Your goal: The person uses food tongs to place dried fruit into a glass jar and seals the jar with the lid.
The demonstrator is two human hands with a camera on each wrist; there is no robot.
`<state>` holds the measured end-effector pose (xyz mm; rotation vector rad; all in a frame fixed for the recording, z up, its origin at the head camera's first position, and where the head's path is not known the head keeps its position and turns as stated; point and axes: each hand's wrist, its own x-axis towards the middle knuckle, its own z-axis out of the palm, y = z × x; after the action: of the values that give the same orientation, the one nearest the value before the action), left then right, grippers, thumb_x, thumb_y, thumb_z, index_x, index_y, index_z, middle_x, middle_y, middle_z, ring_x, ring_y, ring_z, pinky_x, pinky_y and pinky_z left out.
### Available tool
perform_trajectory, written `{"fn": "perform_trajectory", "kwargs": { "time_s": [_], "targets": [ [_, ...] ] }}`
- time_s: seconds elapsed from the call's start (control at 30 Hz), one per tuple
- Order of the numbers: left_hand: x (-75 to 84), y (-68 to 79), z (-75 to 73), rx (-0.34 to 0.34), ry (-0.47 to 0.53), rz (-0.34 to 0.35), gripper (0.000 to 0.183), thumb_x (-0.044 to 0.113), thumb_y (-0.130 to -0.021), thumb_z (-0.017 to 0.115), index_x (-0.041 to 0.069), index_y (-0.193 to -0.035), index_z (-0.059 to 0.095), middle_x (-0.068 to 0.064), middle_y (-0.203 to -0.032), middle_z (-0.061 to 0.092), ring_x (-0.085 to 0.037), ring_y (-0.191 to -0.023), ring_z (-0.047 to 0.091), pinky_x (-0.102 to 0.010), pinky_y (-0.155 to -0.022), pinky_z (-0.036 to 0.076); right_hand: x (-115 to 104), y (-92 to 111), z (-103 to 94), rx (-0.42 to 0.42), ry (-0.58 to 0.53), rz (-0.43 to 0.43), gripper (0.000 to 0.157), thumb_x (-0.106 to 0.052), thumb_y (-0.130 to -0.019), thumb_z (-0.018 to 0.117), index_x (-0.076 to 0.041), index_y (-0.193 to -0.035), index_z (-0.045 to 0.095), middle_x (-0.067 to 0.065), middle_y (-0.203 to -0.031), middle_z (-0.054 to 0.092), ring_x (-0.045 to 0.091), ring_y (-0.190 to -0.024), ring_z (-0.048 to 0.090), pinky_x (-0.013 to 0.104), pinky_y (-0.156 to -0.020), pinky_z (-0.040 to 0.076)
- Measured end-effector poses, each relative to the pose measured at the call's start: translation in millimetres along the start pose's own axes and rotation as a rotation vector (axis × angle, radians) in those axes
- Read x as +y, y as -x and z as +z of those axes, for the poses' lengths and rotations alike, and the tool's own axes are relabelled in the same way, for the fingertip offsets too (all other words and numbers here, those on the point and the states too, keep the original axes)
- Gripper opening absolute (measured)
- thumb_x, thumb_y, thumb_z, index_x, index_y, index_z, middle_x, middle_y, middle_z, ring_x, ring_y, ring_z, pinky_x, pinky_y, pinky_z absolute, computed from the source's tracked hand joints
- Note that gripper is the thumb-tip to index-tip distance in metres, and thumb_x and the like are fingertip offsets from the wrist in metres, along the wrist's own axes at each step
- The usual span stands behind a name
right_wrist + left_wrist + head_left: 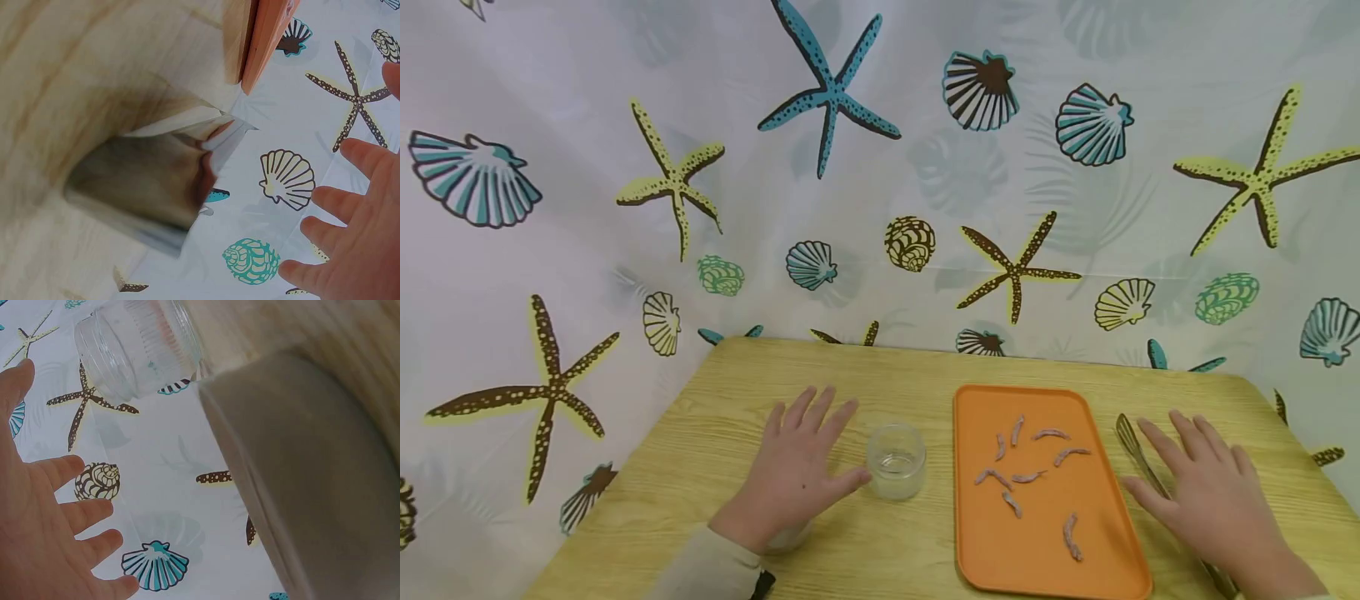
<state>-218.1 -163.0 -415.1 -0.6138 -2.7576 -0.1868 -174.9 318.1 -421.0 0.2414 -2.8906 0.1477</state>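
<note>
My left hand [797, 479] is spread with fingers apart, its thumb pointing toward a clear glass jar [897, 475]. In the left wrist view the open-topped jar [140, 350] stands apart from the fingers. Under the left wrist a pale round thing [787, 540] is mostly hidden. My right hand [1213, 492] is also spread and holds nothing. Metal tongs [1138, 450] lie partly beneath it, and their shiny metal [144, 181] looms close in the right wrist view. Between the hands, several short brownish-pink strips [1071, 537] lie scattered on an orange tray [1022, 550].
The wood-grain table [917, 367] carries all of this. Behind it and along both sides hangs a white cloth [880, 200] printed with starfish and shells. A large grey-beige curved object [306, 475] blocks much of the left wrist view; its kind is unclear.
</note>
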Motion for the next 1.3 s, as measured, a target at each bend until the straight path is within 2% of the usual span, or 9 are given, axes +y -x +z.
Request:
{"fn": "perform_trajectory", "kwargs": {
  "time_s": [0.2, 0.37, 0.53, 0.77, 0.9, 1.0, 1.2, 1.3],
  "targets": [
    [4.2, -0.6, 5.6, -0.045, 0.088, -0.019, 0.089, 0.072, -0.078, 0.053, 0.025, -0.149, 0.028, -0.010, -0.151, 0.026, -0.032, -0.138, 0.019, -0.058, -0.105, 0.018, 4.4, 1.3, -2.7, -0.033, -0.008, 0.025, 0.086, -0.073, -0.082, 0.044, -0.013, -0.144, 0.036, 0.029, -0.141, 0.029, 0.052, -0.125, 0.025, 0.070, -0.091, 0.019],
    [9.1, -2.6, 8.9, -0.102, 0.254, -0.056, 0.096, 0.066, -0.074, 0.064, 0.024, -0.150, 0.023, -0.007, -0.152, 0.025, -0.029, -0.138, 0.019, -0.051, -0.105, 0.024, 15.5, 2.8, 0.9, -0.080, -0.013, 0.047, 0.091, -0.074, -0.079, 0.049, -0.010, -0.143, 0.037, 0.031, -0.138, 0.032, 0.053, -0.119, 0.032, 0.070, -0.086, 0.028],
    [14.8, -5.8, 14.0, -0.158, 0.429, -0.110, 0.101, 0.059, -0.071, 0.072, 0.025, -0.150, 0.021, 0.000, -0.152, 0.023, -0.020, -0.138, 0.020, -0.048, -0.103, 0.030, 27.2, 7.0, 1.2, -0.164, -0.038, 0.090, 0.094, -0.071, -0.076, 0.056, -0.008, -0.143, 0.036, 0.035, -0.135, 0.031, 0.057, -0.114, 0.034, 0.070, -0.079, 0.033],
    [20.8, -9.9, 21.9, -0.212, 0.569, -0.133, 0.106, 0.057, -0.068, 0.076, 0.020, -0.150, 0.021, 0.000, -0.151, 0.025, -0.022, -0.135, 0.026, -0.048, -0.104, 0.029, 38.4, 11.2, 0.3, -0.245, -0.019, 0.135, 0.102, -0.075, -0.074, 0.055, 0.001, -0.140, 0.036, 0.038, -0.119, 0.043, 0.057, -0.099, 0.044, 0.063, -0.067, 0.040],
    [24.7, -12.6, 25.6, -0.240, 0.625, -0.158, 0.109, 0.057, -0.068, 0.076, 0.019, -0.151, 0.017, -0.004, -0.151, 0.026, -0.024, -0.135, 0.027, -0.048, -0.105, 0.028, 44.4, 11.3, 2.1, -0.325, -0.024, 0.179, 0.109, -0.078, -0.072, 0.052, 0.007, -0.138, 0.032, 0.040, -0.109, 0.045, 0.053, -0.090, 0.049, 0.058, -0.061, 0.042],
    [27.8, -14.7, 26.7, -0.277, 0.687, -0.199, 0.112, 0.055, -0.067, 0.078, 0.020, -0.152, 0.013, -0.006, -0.151, 0.026, -0.026, -0.135, 0.027, -0.048, -0.106, 0.026, 48.5, 11.6, 4.4, -0.399, -0.046, 0.218, 0.115, -0.079, -0.071, 0.052, 0.012, -0.137, 0.028, 0.044, -0.108, 0.043, 0.054, -0.087, 0.051, 0.055, -0.060, 0.043],
    [31.9, -17.7, 29.2, -0.338, 0.819, -0.257, 0.113, 0.045, -0.067, 0.082, 0.018, -0.152, 0.011, -0.011, -0.150, 0.028, -0.027, -0.133, 0.030, -0.049, -0.106, 0.025, 53.9, 12.0, 9.7, -0.540, -0.128, 0.297, 0.125, -0.080, -0.069, 0.052, 0.025, -0.129, 0.024, 0.049, -0.118, 0.036, 0.059, -0.100, 0.044, 0.056, -0.068, 0.044],
    [32.3, -18.7, 32.3, -0.355, 0.879, -0.285, 0.113, 0.040, -0.067, 0.083, 0.019, -0.152, 0.011, -0.012, -0.149, 0.030, -0.028, -0.131, 0.033, -0.052, -0.104, 0.026, 55.5, 11.1, 13.0, -0.603, -0.181, 0.331, 0.127, -0.080, -0.068, 0.054, 0.028, -0.126, 0.023, 0.048, -0.115, 0.040, 0.054, -0.096, 0.050, 0.052, -0.066, 0.046]
  ]
}}
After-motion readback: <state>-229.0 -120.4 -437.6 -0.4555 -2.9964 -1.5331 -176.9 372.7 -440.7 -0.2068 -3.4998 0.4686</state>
